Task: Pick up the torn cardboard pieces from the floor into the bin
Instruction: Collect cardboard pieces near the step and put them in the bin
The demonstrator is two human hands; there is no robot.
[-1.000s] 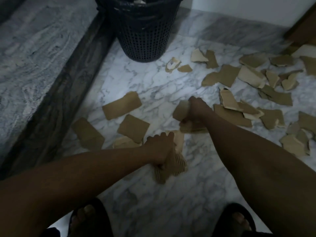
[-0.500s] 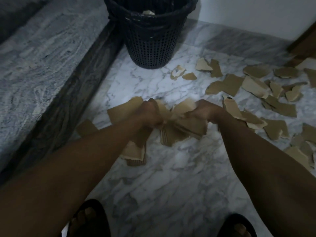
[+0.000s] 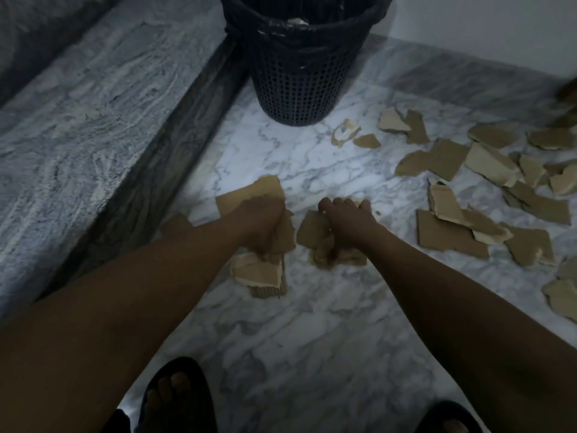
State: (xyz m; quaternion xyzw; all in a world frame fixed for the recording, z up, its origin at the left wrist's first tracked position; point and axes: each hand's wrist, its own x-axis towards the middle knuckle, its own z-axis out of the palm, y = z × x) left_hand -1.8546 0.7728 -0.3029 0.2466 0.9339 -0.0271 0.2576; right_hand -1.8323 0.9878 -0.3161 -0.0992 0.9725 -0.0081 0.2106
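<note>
My left hand is closed around a bunch of torn brown cardboard pieces that hang below it, just above the marble floor. My right hand grips another bunch of cardboard pieces, fingers curled over them. A larger piece shows just behind my left hand. The black mesh bin, lined with a black bag, stands ahead at the top centre, some paper visible inside. Several more torn pieces lie scattered on the floor to the right.
A raised grey marble step with a dark edge runs along the left. A white wall closes the far side. My feet in black sandals stand at the bottom edge.
Both hands gathered pieces off the floor and lifted them toward the bin. They met half a second ago and now sit slightly apart, each with a bunch. The view has moved closer to the bin.
</note>
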